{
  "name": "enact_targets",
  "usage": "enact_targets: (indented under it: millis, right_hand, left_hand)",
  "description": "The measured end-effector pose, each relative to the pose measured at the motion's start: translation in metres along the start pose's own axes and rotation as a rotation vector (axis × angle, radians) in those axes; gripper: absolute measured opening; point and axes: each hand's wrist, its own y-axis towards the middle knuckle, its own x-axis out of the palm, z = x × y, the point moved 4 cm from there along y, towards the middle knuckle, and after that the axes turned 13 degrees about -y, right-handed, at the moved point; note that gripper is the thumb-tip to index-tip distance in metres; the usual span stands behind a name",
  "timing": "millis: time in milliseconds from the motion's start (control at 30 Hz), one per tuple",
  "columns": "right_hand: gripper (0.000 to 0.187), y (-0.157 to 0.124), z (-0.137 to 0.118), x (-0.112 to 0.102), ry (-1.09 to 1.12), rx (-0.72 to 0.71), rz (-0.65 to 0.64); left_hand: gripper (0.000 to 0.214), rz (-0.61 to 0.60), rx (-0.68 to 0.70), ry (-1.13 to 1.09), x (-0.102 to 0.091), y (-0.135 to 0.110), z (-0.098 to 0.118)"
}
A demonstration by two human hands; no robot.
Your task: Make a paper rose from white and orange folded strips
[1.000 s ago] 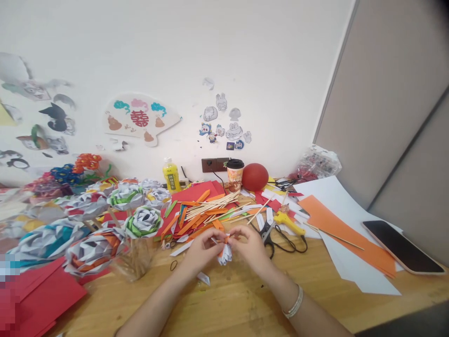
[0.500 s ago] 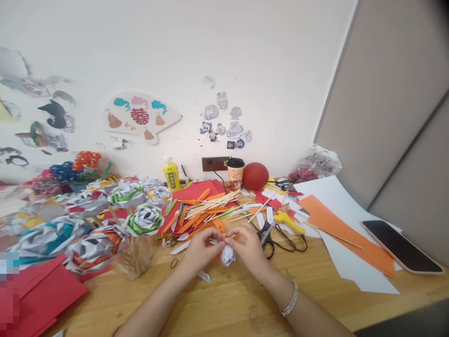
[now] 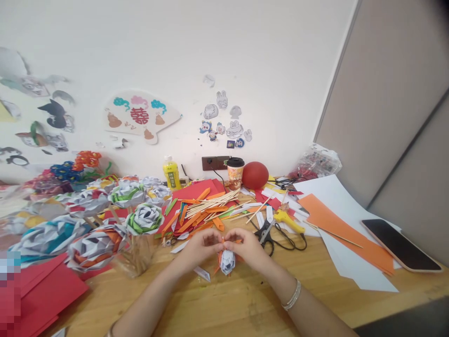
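Both my hands meet over the wooden table (image 3: 245, 304), just in front of me. My left hand (image 3: 198, 250) and my right hand (image 3: 247, 248) pinch the top of a small folded paper bud (image 3: 227, 261), white with orange edges, which hangs below my fingertips. The fingers of both hands are closed on it. A white paper scrap (image 3: 202, 274) lies under my left wrist. Black scissors (image 3: 268, 234) and a yellow glue gun (image 3: 287, 221) lie just right of my right hand.
Several finished paper roses (image 3: 143, 219) fill the left side, with red paper sheets (image 3: 45, 292) at the left edge. Wooden sticks and orange strips (image 3: 210, 208) lie behind my hands. Orange and white sheets (image 3: 336, 229), a phone (image 3: 401, 245), a cup (image 3: 235, 173), a yellow bottle (image 3: 171, 174) stand around.
My hands have kept working the paper bud; it has dropped lower beneath my fingertips and turned, now showing its rounded white end. The view shifted slightly downward.
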Motion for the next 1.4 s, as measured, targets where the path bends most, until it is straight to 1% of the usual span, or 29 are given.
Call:
enact_targets:
  millis: [133, 300, 467, 533, 667, 767, 800, 867, 933, 1000, 1067, 1167, 1233, 1333, 1400]
  right_hand:
    - [0.010, 0.000, -0.004, -0.002, -0.049, -0.074, -0.018]
    - [0.010, -0.001, -0.011, -0.007, -0.228, -0.147, 0.006]
    - [0.008, -0.001, -0.010, -0.005, -0.138, -0.108, -0.041]
    - [0.007, -0.001, -0.010, -0.004, -0.141, -0.110, -0.040]
    - [0.003, 0.000, -0.014, -0.005, -0.237, -0.163, -0.016]
    - [0.003, -0.001, -0.019, -0.007, -0.335, -0.235, 0.013]
    - [0.004, -0.001, -0.021, -0.008, -0.366, -0.266, 0.024]
    - [0.005, -0.003, -0.024, -0.009, -0.407, -0.326, 0.031]
    - [0.004, -0.005, -0.025, -0.008, -0.417, -0.370, 0.031]
    - [0.005, -0.006, -0.026, -0.007, -0.415, -0.399, 0.033]
    - [0.006, -0.007, -0.027, -0.006, -0.416, -0.420, 0.031]
    - [0.004, -0.007, -0.030, -0.006, -0.421, -0.431, 0.003]
    - [0.003, -0.007, -0.031, -0.008, -0.426, -0.416, -0.024]
    - [0.007, -0.006, -0.033, -0.010, -0.429, -0.396, -0.057]
    - [0.003, -0.007, -0.034, -0.011, -0.402, -0.407, -0.069]
  left_hand:
    - [0.019, -0.028, 0.053, 0.097, -0.002, 0.000, 0.001]
    - [0.018, 0.014, 0.040, 0.240, -0.002, -0.001, 0.006]
    - [0.010, 0.038, 0.068, 0.342, 0.000, -0.004, 0.013]
    - [0.009, 0.048, 0.084, 0.373, 0.000, -0.005, 0.014]
    - [0.010, 0.051, 0.100, 0.411, 0.001, -0.006, 0.015]
    - [0.012, 0.066, 0.111, 0.427, 0.002, -0.008, 0.016]
    - [0.012, 0.065, 0.108, 0.409, 0.002, -0.008, 0.017]
    - [0.012, 0.044, 0.067, 0.291, 0.001, -0.007, 0.015]
    - [0.020, -0.014, -0.003, 0.119, -0.001, -0.005, 0.011]
    - [0.027, -0.071, -0.058, 0.020, -0.003, -0.004, 0.007]
    - [0.028, -0.083, -0.063, 0.047, -0.007, -0.002, 0.004]
    - [0.027, -0.044, -0.025, 0.122, -0.009, -0.002, 0.003]
    - [0.029, -0.039, -0.035, 0.074, -0.007, -0.003, 0.002]
    - [0.032, -0.025, -0.094, -0.055, -0.002, -0.004, 0.001]
    - [0.033, 0.001, -0.113, -0.061, -0.001, -0.004, 0.001]
